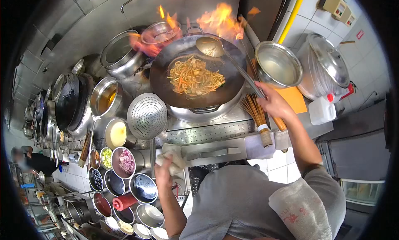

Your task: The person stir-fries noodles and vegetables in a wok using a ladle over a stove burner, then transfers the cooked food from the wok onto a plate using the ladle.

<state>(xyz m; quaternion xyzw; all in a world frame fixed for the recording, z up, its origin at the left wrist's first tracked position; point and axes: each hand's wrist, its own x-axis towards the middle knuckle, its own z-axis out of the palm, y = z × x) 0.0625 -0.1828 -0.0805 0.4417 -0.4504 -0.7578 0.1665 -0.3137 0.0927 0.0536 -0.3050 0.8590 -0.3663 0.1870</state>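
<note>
My right hand (274,102) is closed round the long handle of a steel ladle (210,46). The ladle's bowl hangs over the far right part of a dark wok (164,82). Fried noodles (195,77) with orange shreds lie in the wok. Tall flames (222,22) rise behind its far rim. My left hand (163,173) grips a folded pale cloth (172,155) at the front edge of the stove, below the wok and apart from it. Close to my right hand, a bamboo wok brush (259,119) stands at the counter's edge.
A perforated strainer (146,116) lies left of the wok, near a pot of oil (106,96). Several ingredient bowls, one with chopped onion (124,162), stand on the left. To the right are a steel bowl (278,63), a lidded pot (324,65) and a white jug (322,112).
</note>
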